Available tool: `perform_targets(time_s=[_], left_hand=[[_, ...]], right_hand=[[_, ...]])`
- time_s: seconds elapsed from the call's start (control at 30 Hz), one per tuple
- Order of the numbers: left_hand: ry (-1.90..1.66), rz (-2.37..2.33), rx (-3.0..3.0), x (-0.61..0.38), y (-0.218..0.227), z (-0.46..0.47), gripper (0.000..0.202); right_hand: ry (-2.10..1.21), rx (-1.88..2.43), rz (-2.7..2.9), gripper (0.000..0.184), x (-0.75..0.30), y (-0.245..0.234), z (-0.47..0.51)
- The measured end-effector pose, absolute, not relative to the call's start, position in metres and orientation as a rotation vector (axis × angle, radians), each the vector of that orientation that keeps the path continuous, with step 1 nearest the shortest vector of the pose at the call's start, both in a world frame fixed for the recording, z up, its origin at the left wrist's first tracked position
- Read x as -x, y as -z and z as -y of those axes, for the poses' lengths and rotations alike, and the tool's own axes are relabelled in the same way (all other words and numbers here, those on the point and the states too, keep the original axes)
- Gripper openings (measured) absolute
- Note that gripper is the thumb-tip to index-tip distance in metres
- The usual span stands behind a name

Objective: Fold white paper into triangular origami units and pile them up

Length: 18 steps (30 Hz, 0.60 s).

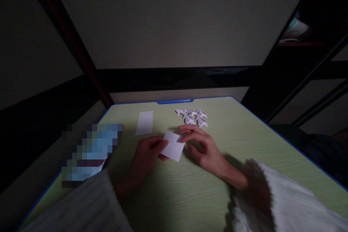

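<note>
A small square of white paper is pinched at its left corner by my left hand, thumb on top and fingers beneath. My right hand hovers at the paper's right corner with its fingers spread; whether a fingertip touches the edge I cannot tell. Just beyond the right hand lie several folded white paper figures with pointed tips, grouped close together. Farther left on the table rests a flat white sheet of paper.
The pale green table has a blue rim and a blue handle-like strip at its far edge. On the left side sits a pixelated bluish object. A light cabinet panel rises behind the table.
</note>
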<state>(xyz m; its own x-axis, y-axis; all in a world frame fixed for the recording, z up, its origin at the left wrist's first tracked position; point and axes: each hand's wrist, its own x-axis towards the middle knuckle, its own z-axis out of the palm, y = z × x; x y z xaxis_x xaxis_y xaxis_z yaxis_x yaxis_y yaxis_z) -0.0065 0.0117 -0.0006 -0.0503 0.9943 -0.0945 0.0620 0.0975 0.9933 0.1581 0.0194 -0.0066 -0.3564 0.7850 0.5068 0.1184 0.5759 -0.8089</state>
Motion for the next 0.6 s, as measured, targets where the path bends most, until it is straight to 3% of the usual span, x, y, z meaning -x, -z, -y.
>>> perform_targets(time_s=[0.6], left_hand=[[-0.950,-1.180,-1.339,0.0049,0.0032,-0.0066,0.011]], right_hand=[[-1.205,0.731,1.714,0.003,-0.1520,0.0120,-0.0222]])
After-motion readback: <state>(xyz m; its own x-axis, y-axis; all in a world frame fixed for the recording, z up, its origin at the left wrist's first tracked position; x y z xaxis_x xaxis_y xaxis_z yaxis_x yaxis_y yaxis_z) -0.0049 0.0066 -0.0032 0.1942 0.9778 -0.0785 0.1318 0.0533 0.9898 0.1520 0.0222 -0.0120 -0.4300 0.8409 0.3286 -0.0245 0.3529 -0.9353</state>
